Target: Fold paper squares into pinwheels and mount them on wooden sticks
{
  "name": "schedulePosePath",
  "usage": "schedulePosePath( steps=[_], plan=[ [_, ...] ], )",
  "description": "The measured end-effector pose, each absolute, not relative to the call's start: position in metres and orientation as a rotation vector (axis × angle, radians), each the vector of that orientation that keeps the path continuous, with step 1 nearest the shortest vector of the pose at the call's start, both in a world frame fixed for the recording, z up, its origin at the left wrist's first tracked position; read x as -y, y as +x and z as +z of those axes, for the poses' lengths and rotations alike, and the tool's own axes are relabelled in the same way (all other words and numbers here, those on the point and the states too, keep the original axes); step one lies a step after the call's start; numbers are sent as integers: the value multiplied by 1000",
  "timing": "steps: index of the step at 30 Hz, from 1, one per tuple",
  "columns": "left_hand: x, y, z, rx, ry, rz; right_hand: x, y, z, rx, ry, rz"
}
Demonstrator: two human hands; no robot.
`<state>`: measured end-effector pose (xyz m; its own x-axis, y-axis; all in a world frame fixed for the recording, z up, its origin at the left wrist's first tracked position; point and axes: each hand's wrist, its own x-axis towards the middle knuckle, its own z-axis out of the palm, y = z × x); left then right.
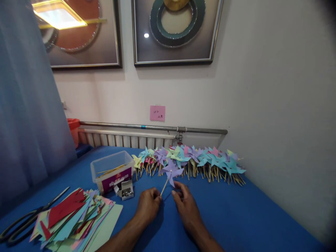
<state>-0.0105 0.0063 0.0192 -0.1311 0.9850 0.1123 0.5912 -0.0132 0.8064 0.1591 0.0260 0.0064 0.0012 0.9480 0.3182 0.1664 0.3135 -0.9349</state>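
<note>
A purple paper pinwheel (172, 171) on a thin wooden stick is held up over the blue table. My left hand (149, 203) pinches the lower part of the stick between thumb and fingers. Beside the pinwheel's bottom blade is my right hand (186, 204), its fingers curved and the thumb apart. Whether a fingertip touches the blade, I cannot tell. Behind my hands lies a long row of finished-looking pinwheels (203, 158) in purple, blue, green, yellow and pink, sticks pointing toward me. Left of my left hand sits a small open box of metal pins (127, 190).
A clear plastic tub (112, 170) with wooden sticks stands at the left. In front lie stacked coloured paper pieces (78, 220) and large black-handled scissors (34, 214). A pipe (126, 125) and radiator (133, 141) run along the wall; a blue curtain (28, 98) hangs left.
</note>
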Motion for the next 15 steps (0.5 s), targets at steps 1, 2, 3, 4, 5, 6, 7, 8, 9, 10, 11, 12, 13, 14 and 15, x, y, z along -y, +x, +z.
schedulePosePath(
  steps=[1, 2, 3, 4, 5, 6, 7, 8, 9, 10, 11, 12, 13, 14, 15],
  plan=[
    [-6, -10, 19, -1758, 1640, 1019, -24, 158, 7, 1478, -1092, 848],
    [-6, -10, 18, -1751, 1643, 1024, -22, 157, 8, 1514, -1088, 834],
    [-6, -10, 18, -1742, 1646, 1029, -21, 156, 9, 1545, -1081, 826],
    [-6, -9, 17, -1734, 1648, 1030, -20, 156, 10, 1569, -1075, 823],
    [-6, -9, 17, -1730, 1644, 1030, -19, 156, 10, 1582, -1075, 825],
    [-6, -9, 17, -1730, 1640, 1032, -20, 156, 10, 1579, -1086, 832],
    [-7, -10, 17, -1733, 1636, 1035, -21, 157, 10, 1556, -1105, 845],
    [-7, -10, 16, -1738, 1631, 1038, -23, 158, 10, 1506, -1133, 858],
    [-7, -11, 16, -1742, 1627, 1041, -27, 160, 10, 1441, -1162, 872],
    [-8, -11, 16, -1745, 1624, 1037, -31, 163, 9, 1364, -1188, 879],
    [-8, -12, 16, -1747, 1625, 1026, -34, 165, 9, 1286, -1207, 868],
    [-8, -12, 16, -1749, 1627, 1008, -38, 168, 10, 1240, -1209, 850],
    [-8, -12, 16, -1753, 1632, 990, -41, 171, 10, 1215, -1211, 824],
    [-8, -12, 15, -1758, 1644, 975, -43, 174, 10, 1210, -1212, 801],
    [-7, -12, 15, -1762, 1660, 967, -44, 176, 11, 1219, -1213, 781]
  ],
)
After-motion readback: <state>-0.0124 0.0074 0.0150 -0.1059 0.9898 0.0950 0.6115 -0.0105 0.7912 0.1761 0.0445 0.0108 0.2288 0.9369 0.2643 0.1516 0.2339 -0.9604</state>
